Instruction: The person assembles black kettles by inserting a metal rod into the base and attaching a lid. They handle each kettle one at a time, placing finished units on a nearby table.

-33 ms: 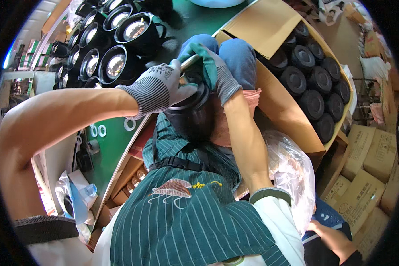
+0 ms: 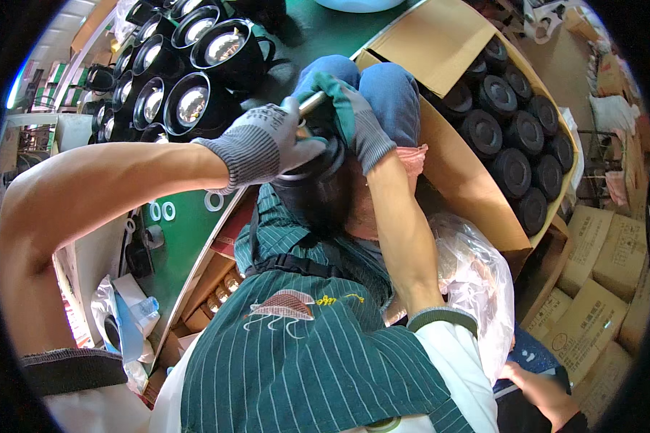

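Observation:
My left hand (image 2: 271, 141), in a grey knit glove, closes round the lower part of a short metal bar (image 2: 311, 104). Its fingertips lie over the rim of a black round vessel (image 2: 314, 198) that rests in my lap. My right hand (image 2: 348, 108), in a grey and green glove, grips the bar's upper end from the far side. The bar slants up to the right. What its lower end touches inside the vessel is hidden by my fingers. A pink cloth (image 2: 414, 162) lies across my lap beside the vessel.
Black mugs (image 2: 217, 54) with shiny metal insides crowd the green table (image 2: 188, 224) at left, where white rings (image 2: 168, 211) also lie. An open carton (image 2: 427, 43) of black round pieces stands at right, near a clear plastic bag (image 2: 477, 267). Stacked cartons (image 2: 585, 325) and another person's arm (image 2: 538, 393) appear lower right.
My right fingers have turned slightly on the metal bar. The whole view has shifted a little; otherwise hands and vessel stay much as they were.

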`<action>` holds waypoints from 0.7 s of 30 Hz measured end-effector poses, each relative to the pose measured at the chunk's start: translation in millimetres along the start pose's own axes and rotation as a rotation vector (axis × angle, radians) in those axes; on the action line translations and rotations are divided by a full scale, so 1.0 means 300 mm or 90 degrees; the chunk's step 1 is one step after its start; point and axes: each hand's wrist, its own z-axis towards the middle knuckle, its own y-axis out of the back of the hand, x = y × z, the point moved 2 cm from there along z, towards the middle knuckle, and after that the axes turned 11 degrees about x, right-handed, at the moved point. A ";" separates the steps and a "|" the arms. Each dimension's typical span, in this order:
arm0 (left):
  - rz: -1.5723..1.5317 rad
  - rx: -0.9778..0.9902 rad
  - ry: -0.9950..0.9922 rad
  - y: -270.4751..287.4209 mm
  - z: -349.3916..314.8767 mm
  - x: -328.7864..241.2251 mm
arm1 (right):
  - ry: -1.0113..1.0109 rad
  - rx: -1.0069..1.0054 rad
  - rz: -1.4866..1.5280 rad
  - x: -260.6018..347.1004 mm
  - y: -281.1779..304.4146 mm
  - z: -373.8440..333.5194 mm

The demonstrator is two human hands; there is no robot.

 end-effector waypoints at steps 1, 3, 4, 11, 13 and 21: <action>0.001 0.016 0.006 -0.010 -0.015 -0.009 | 0.033 -0.047 0.017 -0.025 -0.004 0.003; 0.023 0.006 -0.009 -0.023 -0.029 -0.001 | 0.105 -0.149 0.051 -0.074 0.007 0.012; 0.032 -0.007 -0.040 -0.038 -0.037 0.023 | 0.125 -0.166 0.017 -0.088 -0.007 0.006; 0.054 -0.068 -0.231 -0.074 -0.005 0.144 | 0.224 -0.211 -0.040 -0.085 -0.061 -0.120; 0.083 -0.041 -0.261 -0.063 0.016 0.176 | 0.301 -0.212 -0.129 -0.080 -0.084 -0.166; 0.180 -0.151 -0.553 -0.093 0.123 0.281 | 0.401 -0.228 -0.408 -0.068 -0.218 -0.336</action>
